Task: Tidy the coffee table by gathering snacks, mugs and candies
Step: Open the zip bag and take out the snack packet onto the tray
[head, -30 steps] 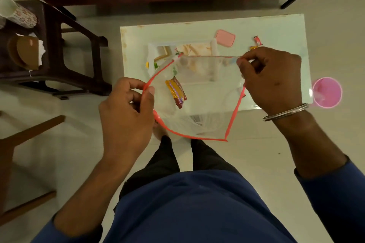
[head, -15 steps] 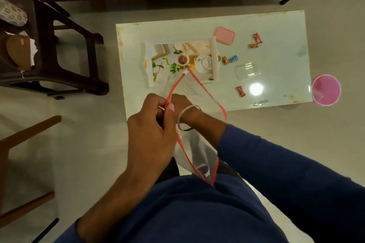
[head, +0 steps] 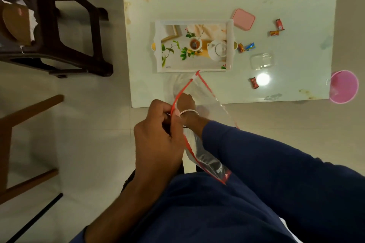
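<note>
My left hand [head: 158, 130] pinches the red rim of a clear zip bag [head: 205, 156] held in front of the white coffee table [head: 296, 12]. My right hand [head: 185, 102] reaches into the bag's mouth; its fingers are hidden inside, a bangle shows on the wrist. Loose wrapped candies lie on the table: a red one [head: 254, 83], an orange and a blue one [head: 245, 47], and two more [head: 277, 28] at the far right. A printed tray [head: 158, 45] sits mid-table.
A pink lid [head: 243, 19] and a clear plastic box [head: 261, 60] lie on the table. A pink bucket [head: 344, 87] stands on the floor at the right edge. A dark stool [head: 65, 31] and wooden chair [head: 11, 124] stand left. A sofa borders the far side.
My right hand let go of the bag's rim and went into the bag's mouth. The bag dropped from in front of the table toward my body. My left hand kept its grip.
</note>
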